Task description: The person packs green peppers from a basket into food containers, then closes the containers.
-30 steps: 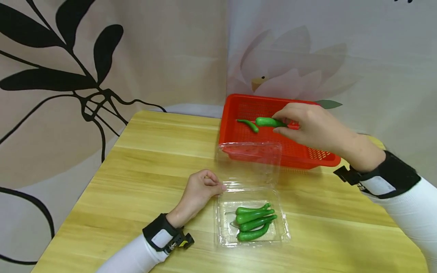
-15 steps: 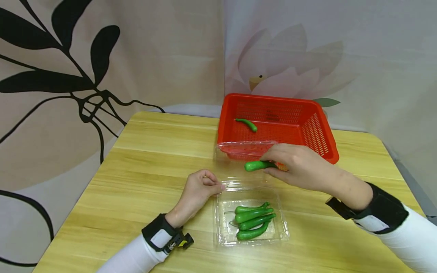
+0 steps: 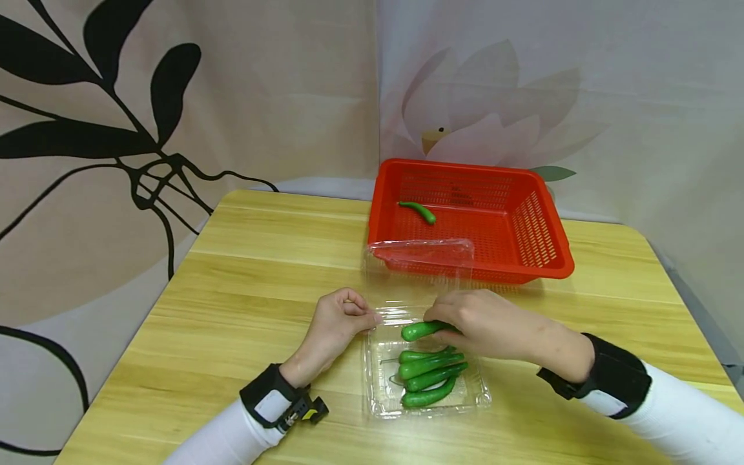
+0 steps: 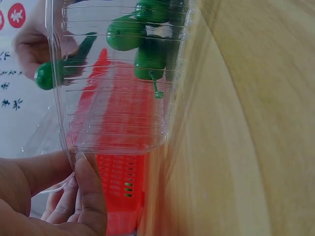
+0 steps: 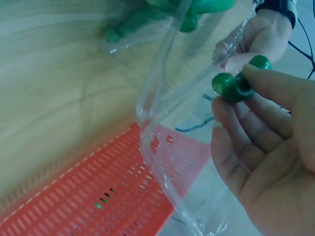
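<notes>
A clear plastic clamshell box (image 3: 372, 387) lies with its lid folded back, and several green peppers (image 3: 433, 368) rest side by side in its base. My left hand (image 3: 337, 326) pinches the box's left edge near the hinge between thumb and finger, as the left wrist view shows up close. Over the back of the base, my right hand (image 3: 485, 326) holds one more green pepper (image 3: 417, 331) crosswise above the others. In the right wrist view that held pepper (image 5: 231, 89) is gripped between thumb and fingertips, its middle partly covered by the thumb.
Behind the box stands a red perforated plastic basket (image 3: 494, 226), with a single slim green pepper (image 3: 420, 211) inside at its left. The raised lid (image 3: 418, 271) overlaps the basket's front in the head view. Both stand on a wooden table (image 3: 279, 258) against a printed curtain.
My right hand has carried a pepper out of the red basket, toward me and slightly left, to above the box's base. My left hand has stayed at the box edge.
</notes>
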A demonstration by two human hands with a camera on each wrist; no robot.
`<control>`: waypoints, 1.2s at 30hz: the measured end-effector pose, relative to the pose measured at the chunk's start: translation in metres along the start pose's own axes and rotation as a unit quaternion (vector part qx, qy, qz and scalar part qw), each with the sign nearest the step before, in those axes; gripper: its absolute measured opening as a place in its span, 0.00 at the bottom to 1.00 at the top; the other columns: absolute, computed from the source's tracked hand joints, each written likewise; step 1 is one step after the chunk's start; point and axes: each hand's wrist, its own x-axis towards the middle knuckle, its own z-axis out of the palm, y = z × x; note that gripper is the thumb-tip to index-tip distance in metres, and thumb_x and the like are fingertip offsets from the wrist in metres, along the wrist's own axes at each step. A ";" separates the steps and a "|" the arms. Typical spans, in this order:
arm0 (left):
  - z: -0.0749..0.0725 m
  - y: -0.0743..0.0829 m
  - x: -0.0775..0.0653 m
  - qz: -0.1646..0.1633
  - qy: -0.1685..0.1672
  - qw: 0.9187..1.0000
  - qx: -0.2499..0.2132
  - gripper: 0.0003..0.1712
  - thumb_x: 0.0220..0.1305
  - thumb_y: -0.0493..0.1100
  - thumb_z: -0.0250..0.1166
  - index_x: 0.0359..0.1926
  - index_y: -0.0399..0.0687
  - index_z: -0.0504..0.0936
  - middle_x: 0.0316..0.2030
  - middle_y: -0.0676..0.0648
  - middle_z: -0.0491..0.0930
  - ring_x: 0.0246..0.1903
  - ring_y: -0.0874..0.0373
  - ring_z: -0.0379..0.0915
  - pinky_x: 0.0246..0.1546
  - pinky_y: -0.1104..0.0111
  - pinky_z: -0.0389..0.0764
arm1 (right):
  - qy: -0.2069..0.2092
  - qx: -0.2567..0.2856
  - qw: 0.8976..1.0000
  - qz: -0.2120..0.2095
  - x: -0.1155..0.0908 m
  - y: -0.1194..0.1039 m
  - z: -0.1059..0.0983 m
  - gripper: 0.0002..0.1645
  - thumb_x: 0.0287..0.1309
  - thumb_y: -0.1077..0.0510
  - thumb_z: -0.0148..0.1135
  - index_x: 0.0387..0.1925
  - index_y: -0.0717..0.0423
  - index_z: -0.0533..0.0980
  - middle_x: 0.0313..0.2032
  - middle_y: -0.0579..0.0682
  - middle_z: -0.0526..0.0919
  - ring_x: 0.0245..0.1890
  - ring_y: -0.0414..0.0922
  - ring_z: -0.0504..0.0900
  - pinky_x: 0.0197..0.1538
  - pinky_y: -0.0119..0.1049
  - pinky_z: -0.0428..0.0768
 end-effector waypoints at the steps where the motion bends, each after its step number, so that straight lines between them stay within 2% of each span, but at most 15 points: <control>1: 0.000 0.000 0.000 -0.001 0.000 1.000 0.002 0.12 0.58 0.24 0.73 0.36 0.34 0.77 0.32 0.39 0.88 0.31 0.55 0.85 0.35 0.68 0.88 | -0.004 0.000 1.000 -0.001 0.000 0.000 0.002 0.11 0.61 0.57 0.77 0.44 0.52 0.84 0.38 0.39 0.85 0.38 0.35 0.82 0.42 0.33 0.86; 10: 0.001 0.000 -0.001 -0.002 0.007 1.000 0.007 0.12 0.58 0.26 0.74 0.36 0.34 0.77 0.32 0.39 0.88 0.31 0.55 0.85 0.36 0.69 0.87 | -0.041 -0.001 0.999 0.004 0.006 -0.003 0.017 0.06 0.65 0.52 0.74 0.39 0.48 0.83 0.33 0.35 0.83 0.32 0.30 0.79 0.39 0.32 0.84; 18: 0.001 0.001 -0.001 -0.004 0.011 1.000 0.008 0.13 0.58 0.26 0.75 0.36 0.35 0.77 0.32 0.40 0.88 0.31 0.55 0.84 0.36 0.69 0.87 | -0.077 -0.015 0.997 0.004 0.008 -0.001 0.024 0.05 0.65 0.57 0.74 0.37 0.48 0.82 0.32 0.36 0.85 0.32 0.31 0.81 0.37 0.34 0.84; 26: 0.001 0.002 -0.002 -0.003 0.011 1.000 0.005 0.13 0.58 0.27 0.75 0.36 0.34 0.77 0.32 0.39 0.88 0.31 0.55 0.85 0.36 0.68 0.87 | -0.079 -0.035 0.996 -0.006 0.010 -0.002 0.029 0.06 0.62 0.58 0.75 0.36 0.49 0.82 0.30 0.38 0.86 0.30 0.33 0.84 0.34 0.34 0.84; 31: 0.001 0.002 -0.002 -0.003 0.010 1.000 0.003 0.13 0.58 0.26 0.75 0.36 0.34 0.77 0.32 0.38 0.88 0.31 0.55 0.85 0.35 0.69 0.87 | -0.067 -0.051 0.996 -0.024 0.010 -0.003 0.033 0.08 0.61 0.58 0.76 0.33 0.48 0.81 0.27 0.37 0.85 0.25 0.33 0.82 0.28 0.32 0.80; 36: 0.001 0.001 -0.002 -0.001 0.008 1.000 0.003 0.13 0.58 0.26 0.75 0.37 0.34 0.77 0.32 0.38 0.88 0.31 0.56 0.84 0.35 0.69 0.87 | -0.062 -0.054 0.996 -0.023 0.010 -0.002 0.034 0.09 0.61 0.58 0.76 0.32 0.48 0.80 0.25 0.37 0.84 0.24 0.33 0.81 0.27 0.33 0.80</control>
